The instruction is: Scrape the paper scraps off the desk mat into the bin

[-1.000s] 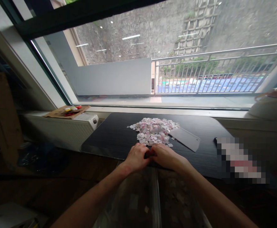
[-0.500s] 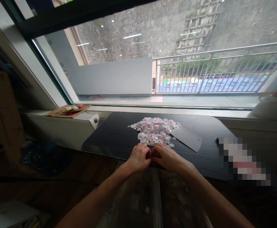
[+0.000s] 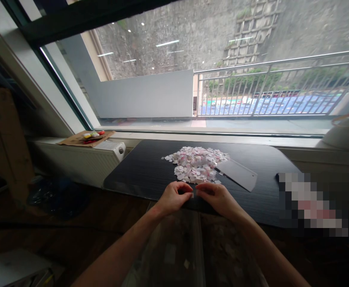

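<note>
At the near edge of the black table, my left hand is closed in a pinch. A tiny pale paper piece shows at its thumb tip. Just to the right, my right hand is pinched too, its fingertips a small gap from the left ones. Whatever is between the right fingertips is too small to make out. Beyond both hands lies a heap of small white and pinkish paper pieces. A flat grey scraper-like plate rests at the heap's right side.
Below the table edge, under my forearms, are two dim containers with a few scraps inside. A blurred-out item lies at the table's right edge. At the left stands a radiator with cardboard on top. A window is behind.
My hands have drawn slightly apart at the fingertips, and the pale paper piece now shows between them. The heap and the plate keep their places on the table.
</note>
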### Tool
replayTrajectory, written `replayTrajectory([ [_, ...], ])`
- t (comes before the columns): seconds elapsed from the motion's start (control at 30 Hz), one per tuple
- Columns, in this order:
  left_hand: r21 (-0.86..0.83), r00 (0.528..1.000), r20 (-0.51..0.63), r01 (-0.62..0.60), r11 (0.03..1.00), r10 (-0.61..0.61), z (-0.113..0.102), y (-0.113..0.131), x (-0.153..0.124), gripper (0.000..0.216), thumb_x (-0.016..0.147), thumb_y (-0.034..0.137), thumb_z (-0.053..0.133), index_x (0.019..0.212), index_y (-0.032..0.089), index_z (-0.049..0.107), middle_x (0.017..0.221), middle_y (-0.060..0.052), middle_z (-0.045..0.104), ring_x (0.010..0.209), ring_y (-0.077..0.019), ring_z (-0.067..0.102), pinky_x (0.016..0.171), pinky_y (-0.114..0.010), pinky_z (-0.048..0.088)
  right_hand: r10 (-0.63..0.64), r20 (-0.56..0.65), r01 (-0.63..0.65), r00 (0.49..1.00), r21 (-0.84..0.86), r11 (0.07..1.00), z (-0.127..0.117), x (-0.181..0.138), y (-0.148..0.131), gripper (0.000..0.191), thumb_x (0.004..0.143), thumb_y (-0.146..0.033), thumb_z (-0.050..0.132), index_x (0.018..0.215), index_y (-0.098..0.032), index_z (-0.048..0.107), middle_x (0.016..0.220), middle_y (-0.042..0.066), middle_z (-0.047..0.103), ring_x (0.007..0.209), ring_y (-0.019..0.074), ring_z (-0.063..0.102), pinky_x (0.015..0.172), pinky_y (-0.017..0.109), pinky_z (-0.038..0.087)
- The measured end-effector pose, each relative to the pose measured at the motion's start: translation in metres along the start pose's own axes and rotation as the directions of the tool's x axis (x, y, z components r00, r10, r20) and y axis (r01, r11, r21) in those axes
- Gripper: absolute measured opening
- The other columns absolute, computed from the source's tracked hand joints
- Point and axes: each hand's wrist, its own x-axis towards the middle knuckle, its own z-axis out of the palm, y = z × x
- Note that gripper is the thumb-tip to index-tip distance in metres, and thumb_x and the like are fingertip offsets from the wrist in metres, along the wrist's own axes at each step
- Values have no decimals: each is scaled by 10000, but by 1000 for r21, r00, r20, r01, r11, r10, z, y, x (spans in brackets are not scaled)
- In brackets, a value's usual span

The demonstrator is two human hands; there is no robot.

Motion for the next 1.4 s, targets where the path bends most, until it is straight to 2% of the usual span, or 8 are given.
replayTrajectory([
  [0.4, -94, 998, -41, 35, 995, -39, -1, 0, 0, 164, 765, 274, 678, 775, 134, 762, 764, -55, 743, 730, -185, 675, 697, -265, 520, 54, -112, -34, 992, 178, 983, -1, 2, -1, 279, 689, -402, 644, 786, -174, 771, 736, 50, 774, 693, 208, 696, 687, 319, 539],
  [0.63, -32, 998, -57, -9, 999, 7, 0, -1, 2, 219, 795, 207, 639, 951, 122, 768, 916, -74, 765, 854, -209, 691, 795, -292, 518, 58, -256, -7, 965, 196, 981, 7, 2, 8, 296, 693, -448, 632, 793, -195, 747, 739, 60, 771, 698, 220, 703, 686, 334, 538],
  [0.77, 53, 995, -67, -66, 996, 69, -7, 2, -1, 164, 814, 167, 610, 860, 146, 766, 911, -70, 750, 918, -221, 662, 887, -334, 483, 23, -313, 25, 950, 148, 989, 7, 1, 11, 248, 714, -430, 624, 749, -208, 731, 714, 49, 758, 671, 211, 689, 674, 331, 528],
  [1.03, 323, 956, 63, -292, 900, 287, -26, 23, -65, 148, 874, 213, 596, 900, 152, 729, 936, -87, 691, 934, -236, 601, 891, -401, 449, -79, -325, 80, 942, -11, 997, 16, -2, 10, 206, 764, -342, 589, 787, -228, 759, 766, 41, 758, 671, 197, 685, 668, 315, 536],
  [1.1, 279, 917, 216, -386, 879, 334, -16, 27, -85, 155, 901, 280, 622, 970, 174, 713, 988, -68, 684, 954, -209, 607, 882, -351, 464, -118, -321, 100, 940, -71, 992, 12, -2, 6, 237, 784, -345, 572, 842, -223, 767, 849, 52, 755, 672, 188, 671, 674, 319, 538],
  [1.2, 266, 740, 502, -624, 734, 448, 8, 22, -99, 329, 863, 465, 690, 1047, 192, 694, 1057, -70, 681, 1009, -229, 601, 903, -351, 470, -148, -333, 97, 931, -165, 982, -14, -3, 4, 330, 838, -373, 524, 978, -189, 759, 981, 93, 738, 664, 196, 658, 685, 359, 548],
  [1.27, 323, 670, 627, -688, 650, 398, 25, 11, -99, 274, 902, 415, 657, 1081, 208, 681, 1103, -69, 678, 1052, -241, 595, 938, -383, 457, -155, -367, 60, 917, -259, 964, -42, -5, 8, 362, 858, -359, 502, 1055, -175, 743, 1080, 130, 728, 790, 258, 692, 772, 431, 549],
  [1.4, 353, 614, 708, -737, 576, 350, 42, -8, -98, 218, 958, 346, 592, 1122, 212, 645, 1170, -56, 676, 1139, -251, 581, 942, -387, 440, -73, -299, -174, 951, -717, 675, -88, -19, 25, 450, 876, -314, 505, 1224, -88, 678, 1387, 230, 598, 1299, 400, 536, 1047, 551, 438],
])
